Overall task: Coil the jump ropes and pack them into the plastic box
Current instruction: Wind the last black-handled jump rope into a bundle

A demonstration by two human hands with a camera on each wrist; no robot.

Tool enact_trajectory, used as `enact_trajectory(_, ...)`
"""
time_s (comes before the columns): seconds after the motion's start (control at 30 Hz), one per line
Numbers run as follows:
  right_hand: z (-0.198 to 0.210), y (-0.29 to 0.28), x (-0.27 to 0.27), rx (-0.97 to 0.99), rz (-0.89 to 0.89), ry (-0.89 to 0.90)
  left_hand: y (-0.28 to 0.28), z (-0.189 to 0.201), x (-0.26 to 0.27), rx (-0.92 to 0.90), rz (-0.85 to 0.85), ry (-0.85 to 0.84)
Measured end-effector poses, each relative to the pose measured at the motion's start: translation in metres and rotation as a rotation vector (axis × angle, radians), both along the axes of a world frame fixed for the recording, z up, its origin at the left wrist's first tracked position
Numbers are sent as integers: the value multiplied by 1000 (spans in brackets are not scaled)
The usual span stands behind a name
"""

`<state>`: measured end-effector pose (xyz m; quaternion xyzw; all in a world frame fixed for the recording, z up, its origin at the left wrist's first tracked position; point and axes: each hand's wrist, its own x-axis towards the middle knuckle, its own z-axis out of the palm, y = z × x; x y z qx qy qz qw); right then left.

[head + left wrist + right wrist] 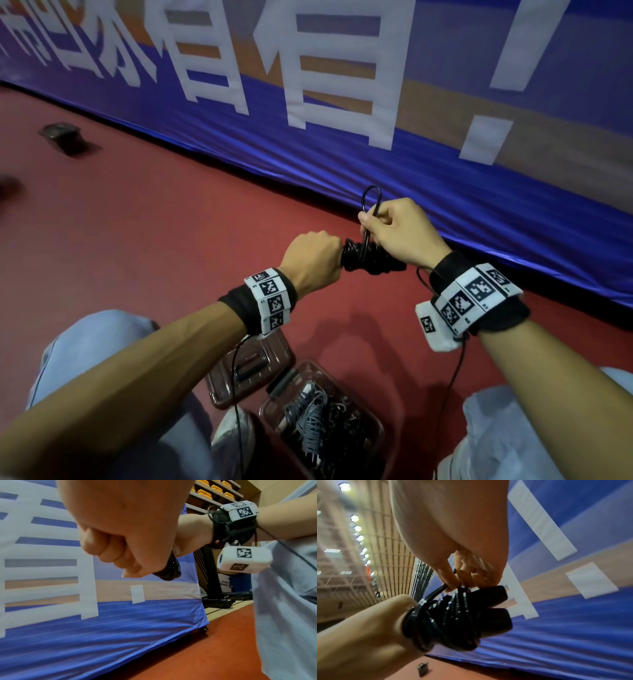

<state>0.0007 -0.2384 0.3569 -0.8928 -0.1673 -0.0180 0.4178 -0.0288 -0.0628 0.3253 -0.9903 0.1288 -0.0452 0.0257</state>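
A black jump rope [370, 261] is held in the air between both hands, its cord wound many times round its two handles [494, 615]. My left hand [317, 258] grips the handles in a fist at the bundle's left end [169, 569]. My right hand [397, 228] pinches a small loop of the cord [371, 202] that sticks up above the bundle [450, 623]. The plastic box [376, 428] stands open on the floor below my arms, with coiled grey and dark ropes [308, 418] inside.
The box's lid [250, 366] lies flat beside it, between my knees. A blue banner [376, 137] with white characters stands close behind my hands. A small dark object [63, 137] sits on the red floor [171, 222] at the far left.
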Motion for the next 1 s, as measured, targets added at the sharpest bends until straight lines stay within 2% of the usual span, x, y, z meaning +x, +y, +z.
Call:
enact_trajectory(0.1,-1,4,2,17,-33,-15,2,19,0,140,-43,-106)
enact_trajectory(0.23,2,8,-2,-146,98,-127,1,35,-6,250,-107,-186)
enact_trajectory(0.33,7,8,-8,-211,195,-108,0,39,-12,242,-132,-194)
enact_trajectory(0.5,15,7,-15,-205,183,-32,4,46,-9,218,-212,-281)
enact_trajectory(0.63,24,7,-19,-206,166,-48,-2,49,-14,190,-255,-317)
enact_trajectory(0.8,28,6,-14,-5,67,47,-5,56,-11,142,-238,-294)
enact_trajectory(0.93,26,14,-26,-59,155,-265,-15,62,-17,146,-204,-139)
enact_trajectory(1.0,21,14,-29,-172,126,-294,-21,58,-20,162,-169,-120)
